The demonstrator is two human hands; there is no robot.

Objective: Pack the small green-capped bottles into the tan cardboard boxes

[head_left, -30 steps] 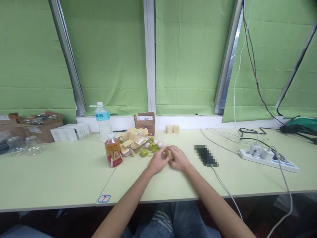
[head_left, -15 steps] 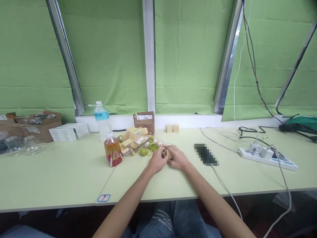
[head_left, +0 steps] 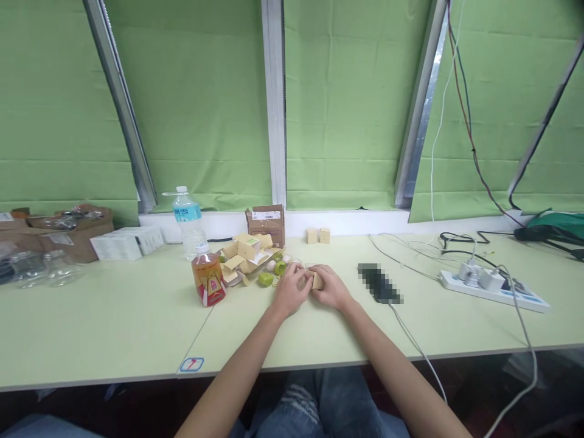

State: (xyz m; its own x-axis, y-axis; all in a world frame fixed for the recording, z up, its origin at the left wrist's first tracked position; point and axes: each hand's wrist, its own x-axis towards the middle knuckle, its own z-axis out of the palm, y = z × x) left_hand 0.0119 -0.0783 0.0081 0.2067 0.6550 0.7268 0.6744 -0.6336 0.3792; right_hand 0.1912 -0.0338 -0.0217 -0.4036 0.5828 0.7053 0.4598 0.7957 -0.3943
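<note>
A small tan cardboard box (head_left: 317, 281) is held low over the table in front of me. My right hand (head_left: 332, 288) wraps round its right side, the fingers curled over the top. At the box's left edge, the bent fingers and thumb of my left hand (head_left: 291, 289) close in and touch it. The fingers partly hide the box. Just left of my left hand lie round green pieces (head_left: 265, 279), with a heap of flattened and opened small cardboard boxes (head_left: 246, 252) behind them.
Two closed small boxes (head_left: 318, 235) stand by the wall. A drink bottle (head_left: 208, 277) and a water bottle (head_left: 188, 228) are to the left, a brown carton (head_left: 269, 226) at the back. Rightward lie a pixelated dark phone-like object (head_left: 379, 283), cables and a white power strip (head_left: 497, 293).
The small box has turned in my hands, so a plain face now shows where a dark gap was. My left fingers have shifted slightly along its left edge.
</note>
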